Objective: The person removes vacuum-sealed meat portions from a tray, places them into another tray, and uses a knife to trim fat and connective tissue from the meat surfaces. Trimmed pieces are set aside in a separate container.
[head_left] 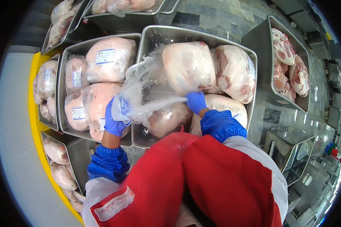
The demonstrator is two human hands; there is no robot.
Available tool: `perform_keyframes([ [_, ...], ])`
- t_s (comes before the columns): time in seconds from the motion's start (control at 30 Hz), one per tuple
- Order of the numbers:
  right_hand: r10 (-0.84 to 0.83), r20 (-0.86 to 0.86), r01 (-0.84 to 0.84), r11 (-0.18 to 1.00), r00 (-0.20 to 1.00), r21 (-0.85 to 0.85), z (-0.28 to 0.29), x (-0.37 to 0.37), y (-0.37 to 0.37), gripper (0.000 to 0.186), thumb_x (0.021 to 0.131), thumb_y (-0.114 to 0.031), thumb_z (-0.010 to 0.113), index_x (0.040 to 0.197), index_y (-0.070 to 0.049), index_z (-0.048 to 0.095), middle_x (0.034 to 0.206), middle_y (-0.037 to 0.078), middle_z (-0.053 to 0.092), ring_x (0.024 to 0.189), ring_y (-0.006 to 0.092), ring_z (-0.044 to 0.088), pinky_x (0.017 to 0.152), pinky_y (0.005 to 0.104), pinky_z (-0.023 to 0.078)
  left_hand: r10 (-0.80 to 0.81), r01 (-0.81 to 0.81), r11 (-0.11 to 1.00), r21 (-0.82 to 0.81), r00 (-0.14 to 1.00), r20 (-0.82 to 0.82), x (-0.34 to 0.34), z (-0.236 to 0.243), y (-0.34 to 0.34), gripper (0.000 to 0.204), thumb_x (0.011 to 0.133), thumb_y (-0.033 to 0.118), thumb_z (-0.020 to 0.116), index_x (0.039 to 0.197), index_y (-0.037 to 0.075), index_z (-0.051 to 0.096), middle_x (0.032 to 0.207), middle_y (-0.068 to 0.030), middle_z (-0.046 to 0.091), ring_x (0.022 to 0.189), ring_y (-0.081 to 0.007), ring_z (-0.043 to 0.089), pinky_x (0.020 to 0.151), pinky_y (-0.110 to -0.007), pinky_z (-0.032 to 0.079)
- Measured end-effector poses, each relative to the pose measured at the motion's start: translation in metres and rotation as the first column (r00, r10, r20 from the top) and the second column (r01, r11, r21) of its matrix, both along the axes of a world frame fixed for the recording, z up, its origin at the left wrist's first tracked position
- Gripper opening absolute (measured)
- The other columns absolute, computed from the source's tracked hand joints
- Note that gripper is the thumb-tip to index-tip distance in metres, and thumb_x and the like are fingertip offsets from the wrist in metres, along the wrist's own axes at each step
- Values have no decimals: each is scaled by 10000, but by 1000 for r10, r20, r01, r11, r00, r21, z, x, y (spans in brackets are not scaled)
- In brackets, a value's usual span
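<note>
A clear plastic bag [142, 85], crumpled and partly spread, stretches between my hands over a metal bin. My left hand [116, 118], in a blue glove, is closed on the bag near the bin's left wall, with film covering some of its fingers. My right hand [196, 102], gloved too, is closed on a pulled-out strand of the same bag. Just beyond it sits a large pale cut of meat [189, 66]. A redder wrapped cut [235, 73] lies to the right. Under the film rests another cut [169, 120], and a labelled one [218, 109] is partly behind my right forearm.
A metal bin [102, 39] of labelled, wrapped cuts adjoins on the left. Further bins of meat stand at the far left and back. One bin [259, 62] stands apart on the right, across tiled floor [231, 19]. A yellow-edged wall [36, 98] borders the left side.
</note>
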State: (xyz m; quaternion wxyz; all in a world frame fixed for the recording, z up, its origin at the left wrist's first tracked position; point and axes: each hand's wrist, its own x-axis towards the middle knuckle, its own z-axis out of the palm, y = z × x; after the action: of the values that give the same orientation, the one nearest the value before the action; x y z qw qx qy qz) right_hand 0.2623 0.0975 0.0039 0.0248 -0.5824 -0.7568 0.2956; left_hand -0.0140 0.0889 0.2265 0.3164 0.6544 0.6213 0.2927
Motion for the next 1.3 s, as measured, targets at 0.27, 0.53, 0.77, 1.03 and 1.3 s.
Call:
perform_keyframes([
  [0.27,4,-608,113,982,794,153,102,-68,-22,284,847,-273,437,872,-20,564,790,203,573,757,345,565,666,423,423,608,-556,786,-271,612,506,-18,-72,-9,252,733,-59,385,919,40,523,889,-58,555,715,-156,542,657,-263,452],
  [0.53,156,-687,80,951,709,298,239,-63,-35,200,820,-135,442,885,7,568,765,184,575,716,349,553,650,380,447,633,188,702,-687,276,723,66,-98,-15,248,875,161,385,1059,43,502,949,-88,576,867,-197,564,797,-326,461],
  [0.77,224,-647,-218,972,728,91,281,-70,-56,211,761,-167,514,905,-27,580,786,213,584,730,349,578,674,383,456,69,253,926,-281,619,783,92,-42,7,209,857,120,395,984,27,532,904,-70,575,810,-170,557,739,-296,460],
  [1.03,348,-688,-198,936,636,291,214,3,20,523,602,-180,646,1092,-69,498,1099,174,479,1010,348,470,878,401,385,303,139,909,-393,428,851,72,-59,10,104,775,23,454,741,57,547,702,1,503,612,-87,475,569,-224,421],
  [1.3,166,-332,-2,896,929,443,72,-1,78,322,641,-273,624,902,-91,583,865,150,576,830,314,556,755,381,436,27,198,954,-226,693,721,95,13,17,80,740,21,485,684,70,514,671,36,437,631,-50,390,581,-186,327],
])
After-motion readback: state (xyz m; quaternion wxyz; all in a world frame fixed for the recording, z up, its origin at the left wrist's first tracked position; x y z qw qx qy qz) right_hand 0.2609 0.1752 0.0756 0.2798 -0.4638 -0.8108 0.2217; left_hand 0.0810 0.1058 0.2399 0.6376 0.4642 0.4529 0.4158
